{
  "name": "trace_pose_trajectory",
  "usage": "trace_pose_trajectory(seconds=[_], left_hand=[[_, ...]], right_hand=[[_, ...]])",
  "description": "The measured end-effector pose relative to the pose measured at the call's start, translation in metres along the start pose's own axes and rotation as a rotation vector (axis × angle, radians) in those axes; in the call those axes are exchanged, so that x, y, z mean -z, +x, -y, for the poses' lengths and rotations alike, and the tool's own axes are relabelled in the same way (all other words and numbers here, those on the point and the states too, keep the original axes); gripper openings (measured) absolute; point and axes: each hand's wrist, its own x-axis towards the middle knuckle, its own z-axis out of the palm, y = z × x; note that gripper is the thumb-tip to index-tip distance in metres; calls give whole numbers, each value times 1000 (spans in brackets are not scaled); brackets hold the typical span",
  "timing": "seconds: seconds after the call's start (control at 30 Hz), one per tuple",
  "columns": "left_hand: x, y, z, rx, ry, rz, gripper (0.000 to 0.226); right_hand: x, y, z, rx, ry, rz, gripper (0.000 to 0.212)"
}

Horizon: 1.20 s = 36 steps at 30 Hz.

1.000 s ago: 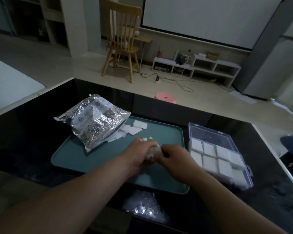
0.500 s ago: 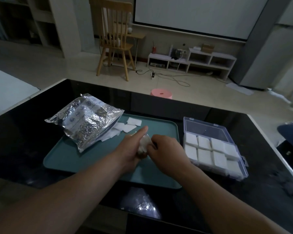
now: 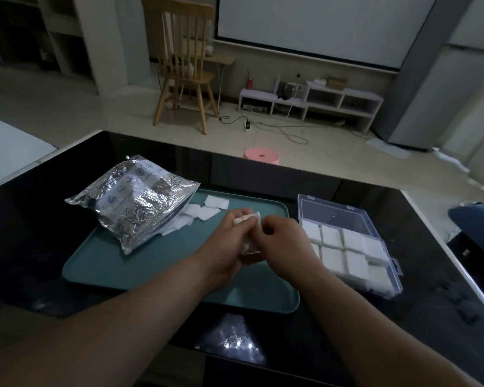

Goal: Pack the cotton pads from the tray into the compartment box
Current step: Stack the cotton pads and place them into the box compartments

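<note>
Over the teal tray [image 3: 101, 263], my left hand [image 3: 224, 247] grips a small stack of white cotton pads [image 3: 248, 219]. My right hand [image 3: 285, 244] meets it from the right, its fingers curled and pinching the same stack. More loose pads [image 3: 204, 209] lie at the tray's far side, spilling from a crinkled silver bag [image 3: 136, 202]. To the right of the tray stands the clear compartment box [image 3: 344, 216], lid open; its visible compartments hold white pads [image 3: 355, 255].
Everything stands on a glossy black table [image 3: 25, 233] whose right edge runs close past the box. Beyond the far edge are a pink stool [image 3: 261, 155], a wooden chair [image 3: 183, 71] and a low white shelf [image 3: 310, 103]. A blue object [image 3: 478, 227] shows at far right.
Both hands stay joined on the stack of pads above the tray and have lifted it slightly, turning it. The camera view has shifted a little.
</note>
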Motion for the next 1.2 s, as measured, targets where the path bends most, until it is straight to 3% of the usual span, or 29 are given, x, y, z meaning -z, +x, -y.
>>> trace_pose_trajectory(seconds=[0.13,0.27,0.37,0.5,0.67,0.87,1.0,1.2], left_hand=[[-5,4,0,8,24,-56,11],[-15,5,1,-15,70,-48,7],[-38,0,8,-53,136,42,11],[-58,-1,12,-10,126,84,23],[-83,-2,15,149,-154,172,31],[-94,4,24,162,-75,136,41],[-93,4,22,264,-41,251,61],[-86,3,25,366,-31,390,70]], right_hand=[[18,-1,-8,-89,70,0,31],[35,-7,-12,11,-216,-149,23],[34,-15,-14,96,-349,-64,23],[52,-20,-22,92,-177,21,21],[80,-32,-45,78,-139,99,34],[98,-38,-69,94,-57,55,41],[103,-38,-72,230,-111,56,44],[99,-35,-71,242,-15,66,45]])
